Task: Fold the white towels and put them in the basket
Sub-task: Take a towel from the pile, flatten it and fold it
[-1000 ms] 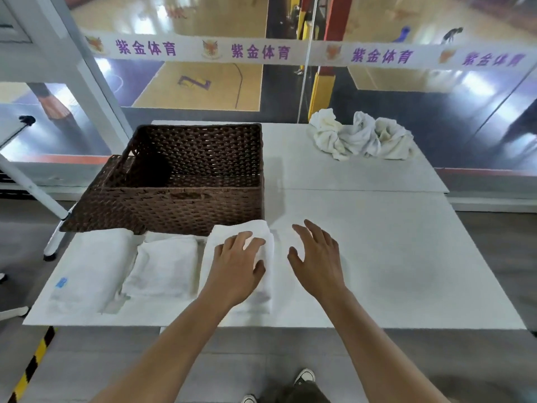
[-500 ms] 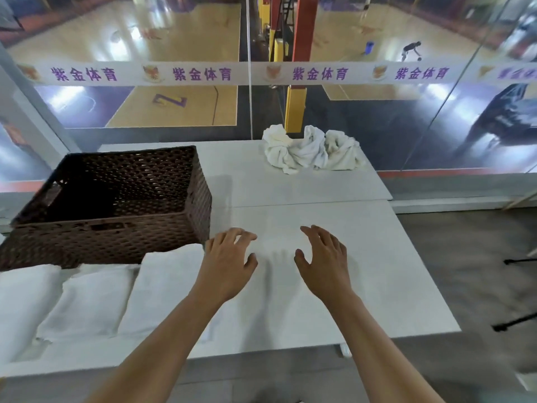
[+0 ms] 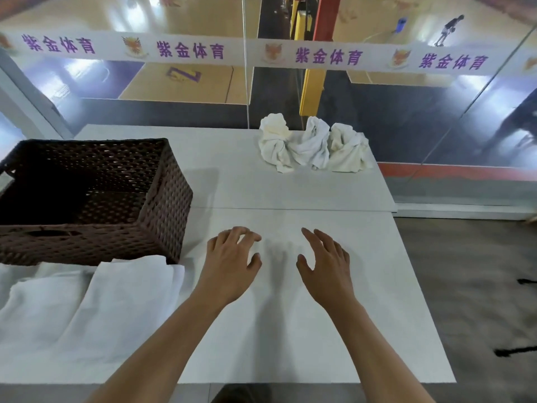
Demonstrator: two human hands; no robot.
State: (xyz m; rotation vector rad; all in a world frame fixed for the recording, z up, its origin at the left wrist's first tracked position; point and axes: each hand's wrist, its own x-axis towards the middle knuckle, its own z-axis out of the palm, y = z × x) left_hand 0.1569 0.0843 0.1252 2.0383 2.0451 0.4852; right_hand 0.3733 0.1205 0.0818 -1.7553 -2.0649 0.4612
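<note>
Left hand (image 3: 232, 266), right hand (image 3: 325, 269) over tabletop (image 3: 290, 193) right of basket (image 3: 162, 216); grips apart, empty. Folded towels (image 3: 122, 301) just before basket front, likely staged for loading. Crumpled towels (image 3: 312, 145) well right of basket, probable next reach.

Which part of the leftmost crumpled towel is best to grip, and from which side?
Probably its raised top. The leftmost crumpled towel stands bunched in a peak; its left and near sides are free, while its right side touches the middle towel. The open left hand could come from the near left, over the table, and pinch the peak from above.
</note>
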